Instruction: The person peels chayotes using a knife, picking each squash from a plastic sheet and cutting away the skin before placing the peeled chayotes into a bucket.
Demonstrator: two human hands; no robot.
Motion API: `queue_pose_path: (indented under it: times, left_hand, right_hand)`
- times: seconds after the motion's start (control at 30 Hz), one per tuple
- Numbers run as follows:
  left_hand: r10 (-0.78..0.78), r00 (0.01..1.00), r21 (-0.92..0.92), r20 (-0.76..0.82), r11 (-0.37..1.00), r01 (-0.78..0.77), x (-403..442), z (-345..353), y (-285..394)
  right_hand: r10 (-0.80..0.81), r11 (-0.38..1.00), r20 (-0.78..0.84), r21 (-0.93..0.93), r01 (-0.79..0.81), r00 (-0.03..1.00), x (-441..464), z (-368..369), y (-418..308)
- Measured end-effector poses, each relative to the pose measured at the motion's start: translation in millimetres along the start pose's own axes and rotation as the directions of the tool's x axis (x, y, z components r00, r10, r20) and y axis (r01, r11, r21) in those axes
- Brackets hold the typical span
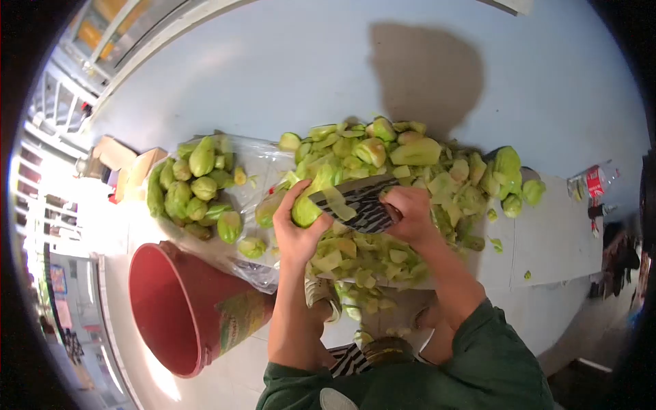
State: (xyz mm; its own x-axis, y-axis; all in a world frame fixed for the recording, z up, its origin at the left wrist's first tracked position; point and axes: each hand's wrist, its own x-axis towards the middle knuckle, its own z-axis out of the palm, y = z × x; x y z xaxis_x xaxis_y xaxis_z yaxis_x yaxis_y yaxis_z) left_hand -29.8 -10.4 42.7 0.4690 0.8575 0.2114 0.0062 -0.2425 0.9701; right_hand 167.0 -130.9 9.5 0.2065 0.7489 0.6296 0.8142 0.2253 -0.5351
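My left hand [294,232] is closed around a pale green chayote [306,209] at the middle of the view. In my right hand [412,213] is a broad-bladed knife [372,203], its dark blade streaked with light marks. The blade's tip end reaches the chayote, and a thin green slice [338,203] lies against the blade. Under and around both hands spreads a heap of cut chayote pieces [447,195], with larger peeled chunks [417,152] on its far side. The handle is mostly hidden by my right fingers.
Whole chayotes [179,198] lie on a clear plastic bag [256,154] to the left. A large red bucket [164,311] lies tilted at front left. Several chayotes [507,167] sit right of the heap, near a plastic bottle [596,180]. Cardboard [140,171] stands far left.
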Motion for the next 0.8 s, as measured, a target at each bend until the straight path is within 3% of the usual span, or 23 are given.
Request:
queue_pose_path:
  times: [0.07,0.13,0.23,0.3,0.43,0.5,0.53,0.6,0.67,0.7,0.73,0.77,0.8]
  left_hand:
    - [0.099,0.995,0.281,0.012,0.955,-0.099,-0.9,1.6,-6.2]
    - [0.055,0.998,0.286,0.008,0.957,-0.055,-0.5,3.7,-8.8]
    - [0.139,0.99,0.328,-0.011,0.936,-0.128,3.2,5.0,-1.0]
    - [0.24,0.971,0.354,-0.005,0.908,-0.223,5.4,6.2,2.3]
    - [0.226,0.974,0.318,-0.014,0.925,-0.21,4.5,3.9,4.7]
    - [0.241,0.97,0.296,0.031,0.925,-0.239,1.9,-0.4,11.0]
    - [0.245,0.969,0.295,0.031,0.924,-0.243,-0.8,-0.4,12.9]
    - [0.15,0.989,0.051,0.022,0.987,-0.15,-0.4,-4.5,16.5]
    - [0.136,0.99,-0.017,0.048,0.991,-0.135,0.4,-3.6,17.4]
    - [-0.077,0.997,-0.278,0.012,0.957,0.078,0.7,-0.9,17.0]
    - [-0.287,0.957,-0.516,0.038,0.815,0.264,-0.1,-0.9,16.4]
    - [-0.43,0.879,-0.569,0.205,0.678,0.464,0.6,-8.6,13.3]
    - [-0.433,0.879,-0.563,0.2,0.683,0.465,0.8,-8.0,9.0]
  right_hand:
    - [-0.042,0.995,-0.106,0.081,0.051,0.993,5.3,7.4,-1.9]
    - [-0.056,0.996,-0.113,0.056,0.062,0.992,8.4,10.0,0.6]
    - [-0.077,0.994,-0.12,0.065,0.086,0.99,12.6,7.3,-2.8]
    - [-0.071,0.991,-0.037,0.11,0.075,0.997,13.5,2.3,-5.3]
    - [-0.061,0.992,-0.038,0.105,0.064,0.997,16.9,-2.0,-13.1]
    - [0.181,0.982,0.07,0.041,-0.184,0.981,16.0,-6.6,-14.7]
    - [0.178,0.983,0.067,0.04,-0.181,0.982,13.3,-7.6,-5.8]
    - [0.571,0.817,0.082,-0.154,-0.556,0.817,14.7,-6.4,14.4]
    - [0.555,0.83,0.093,-0.123,-0.543,0.827,17.2,-14.3,16.2]
    - [0.567,0.823,0.032,-0.065,-0.564,0.823,18.8,-15.2,13.5]
    - [0.585,0.811,-0.031,0.001,-0.585,0.811,18.6,-14.2,10.9]
    - [0.587,0.81,-0.026,0.011,-0.587,0.809,17.6,-13.5,10.2]
    - [0.561,0.827,-0.036,-0.023,-0.562,0.827,16.6,-14.4,11.2]
